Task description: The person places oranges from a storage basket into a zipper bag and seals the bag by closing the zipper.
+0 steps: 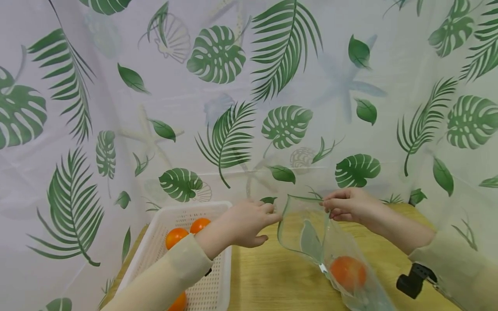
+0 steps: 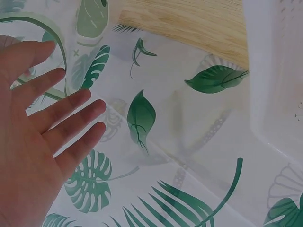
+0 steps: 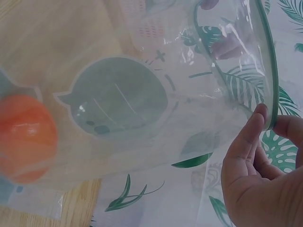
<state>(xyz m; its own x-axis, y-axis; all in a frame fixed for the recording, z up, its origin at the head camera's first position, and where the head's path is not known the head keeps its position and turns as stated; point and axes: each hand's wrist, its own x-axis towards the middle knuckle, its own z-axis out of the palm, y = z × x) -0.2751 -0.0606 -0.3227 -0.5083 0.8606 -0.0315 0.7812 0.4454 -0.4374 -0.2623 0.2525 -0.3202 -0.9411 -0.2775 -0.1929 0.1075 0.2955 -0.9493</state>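
The clear bag [image 1: 311,238], an orange fruit [image 1: 348,273] inside it below the right hand [image 1: 352,208], gapes where that hand's fingers pinch its green rim [image 1: 305,198]. Near the rim's far side, the left hand [image 1: 247,223] spreads its fingers wide, contact unclear to me. Left of them, a white basket [image 1: 226,276] on the table [image 1: 268,285] holds more fruits [image 1: 177,238].

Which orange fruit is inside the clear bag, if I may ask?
The rightmost fruit in the head view; the others visible lie in the white basket.
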